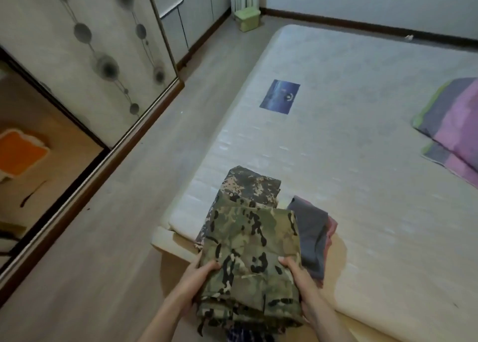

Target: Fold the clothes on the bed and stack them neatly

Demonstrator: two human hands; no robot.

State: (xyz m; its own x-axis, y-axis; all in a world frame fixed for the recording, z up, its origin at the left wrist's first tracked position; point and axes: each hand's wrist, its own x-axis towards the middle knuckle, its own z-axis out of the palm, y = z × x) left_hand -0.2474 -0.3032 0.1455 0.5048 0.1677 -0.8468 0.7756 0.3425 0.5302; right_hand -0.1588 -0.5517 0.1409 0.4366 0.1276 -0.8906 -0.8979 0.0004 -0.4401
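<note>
Pale mattress [336, 165] corner; folded camouflage garment [248, 246], long axis pointing away; left hand [198, 281], right hand [301, 283] clamped on its sides.

Left hand [192, 282] and right hand [301, 281] grip a folded camouflage garment [248, 259] above the bed's [362, 160] corner.

Dim, flat indoor light, greyish cast — faint shadows. Soft throughout; texture smeared on pale quilted mattress [336, 165]. Wide-angle bend tilts circle-patterned wardrobe door [85, 57].
</note>
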